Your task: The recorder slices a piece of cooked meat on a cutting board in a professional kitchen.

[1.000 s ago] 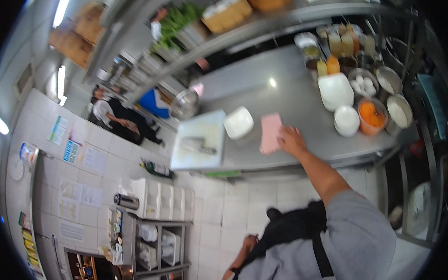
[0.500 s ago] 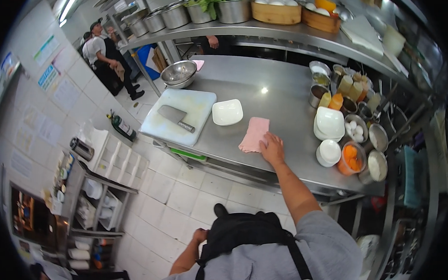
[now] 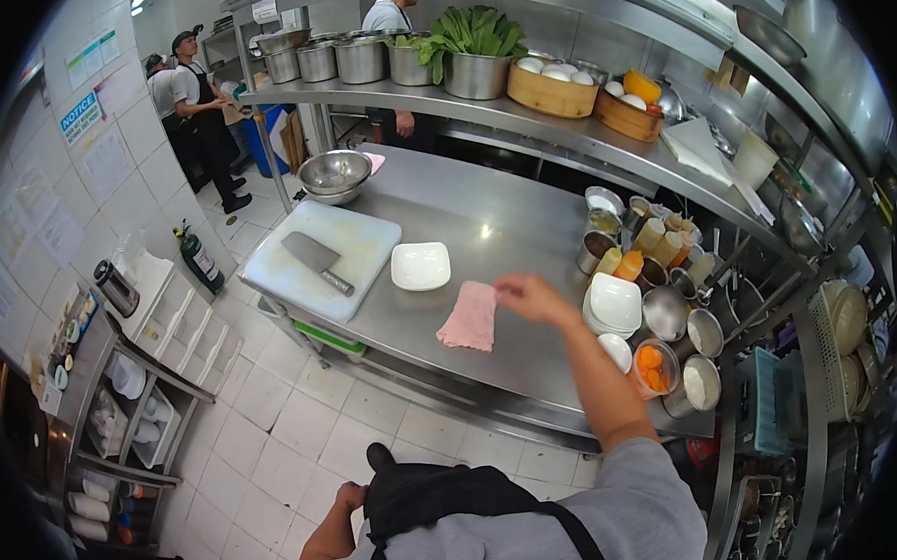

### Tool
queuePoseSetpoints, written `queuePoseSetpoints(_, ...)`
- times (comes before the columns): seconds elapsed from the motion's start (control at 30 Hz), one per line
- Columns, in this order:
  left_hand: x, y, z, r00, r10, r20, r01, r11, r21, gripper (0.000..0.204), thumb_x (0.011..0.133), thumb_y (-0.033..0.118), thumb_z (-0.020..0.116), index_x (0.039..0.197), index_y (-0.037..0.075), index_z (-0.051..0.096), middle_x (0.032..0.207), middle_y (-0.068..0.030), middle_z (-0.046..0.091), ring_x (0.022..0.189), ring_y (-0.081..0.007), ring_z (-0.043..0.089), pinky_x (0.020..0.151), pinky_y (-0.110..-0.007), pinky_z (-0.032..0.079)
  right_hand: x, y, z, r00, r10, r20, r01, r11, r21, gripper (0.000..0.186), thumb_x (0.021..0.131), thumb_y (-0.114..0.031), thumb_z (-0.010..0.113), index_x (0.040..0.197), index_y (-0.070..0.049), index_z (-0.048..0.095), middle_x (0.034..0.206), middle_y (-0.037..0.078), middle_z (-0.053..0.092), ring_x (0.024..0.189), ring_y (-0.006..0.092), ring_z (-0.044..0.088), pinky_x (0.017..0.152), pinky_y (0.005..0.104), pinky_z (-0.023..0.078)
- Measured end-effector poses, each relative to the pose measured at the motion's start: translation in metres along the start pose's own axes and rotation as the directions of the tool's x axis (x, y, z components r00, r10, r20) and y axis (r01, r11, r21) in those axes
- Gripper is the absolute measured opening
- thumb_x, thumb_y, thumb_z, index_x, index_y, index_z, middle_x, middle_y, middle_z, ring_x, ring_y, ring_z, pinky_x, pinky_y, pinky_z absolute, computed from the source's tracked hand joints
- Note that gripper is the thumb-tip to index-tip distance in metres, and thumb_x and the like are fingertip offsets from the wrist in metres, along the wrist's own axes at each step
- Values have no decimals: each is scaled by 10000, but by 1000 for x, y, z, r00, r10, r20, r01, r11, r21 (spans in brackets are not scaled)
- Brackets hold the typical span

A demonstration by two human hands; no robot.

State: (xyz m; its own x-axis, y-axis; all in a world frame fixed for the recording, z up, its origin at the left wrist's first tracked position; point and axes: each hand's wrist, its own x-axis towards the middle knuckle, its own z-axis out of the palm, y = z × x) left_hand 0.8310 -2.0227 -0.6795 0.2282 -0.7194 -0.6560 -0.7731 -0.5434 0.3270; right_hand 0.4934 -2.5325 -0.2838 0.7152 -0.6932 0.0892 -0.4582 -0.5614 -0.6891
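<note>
My right hand (image 3: 527, 295) reaches over the steel table to the pink cloth (image 3: 464, 320), its fingertips pinched at the cloth's top right corner. The cloth lies folded beside a white square bowl (image 3: 420, 266). Left of that bowl a cleaver (image 3: 311, 254) lies on a white cutting board (image 3: 359, 256). My left hand (image 3: 352, 494) is low at my side by the black apron (image 3: 418, 502), fingers curled; what they hold, if anything, is hidden.
Steel bowls (image 3: 334, 173) stand at the table's back left, and stacked white dishes (image 3: 615, 301), squeeze bottles (image 3: 650, 235) and containers crowd its right. A shelf (image 3: 390, 90) holds pots, greens and bamboo baskets. Co-workers (image 3: 201, 111) stand beyond at the back left, another (image 3: 387, 12) behind the shelf.
My view has tilted, showing more of the shelf above. My right hand has shifted from lying on the cloth to its top right corner, fingers drawn together.
</note>
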Motion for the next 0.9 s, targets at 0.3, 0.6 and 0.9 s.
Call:
queuePoseSetpoints(0.3,21,5,-13,995,-28,-96,14,989,-147,504,878,433,637,908,-58,747,1022,-304,721,1038,-450,688,935,-478,546,28,-115,-302,612,-343,-713,-122,849,-514,325,927,-296,715,1080,-10,718,1017,190,754,954,343,730,840,412,558)
queuePoseSetpoints(0.6,-11,18,5,933,-313,-179,200,861,-468,452,867,422,641,729,10,766,729,-192,737,711,-325,737,774,-426,592,102,-65,-433,678,230,-698,-558,779,-287,1151,747,-658,785,1511,100,376,1407,349,557,1308,405,585,1061,406,486)
queuePoseSetpoints(0.9,-73,39,7,859,-510,39,351,533,-770,372,950,316,667,944,-54,702,813,-174,739,631,-299,717,547,-434,564,80,-101,-391,560,-87,-824,-417,830,-371,1015,687,-440,864,1500,-13,432,1307,251,654,1176,394,663,995,425,528)
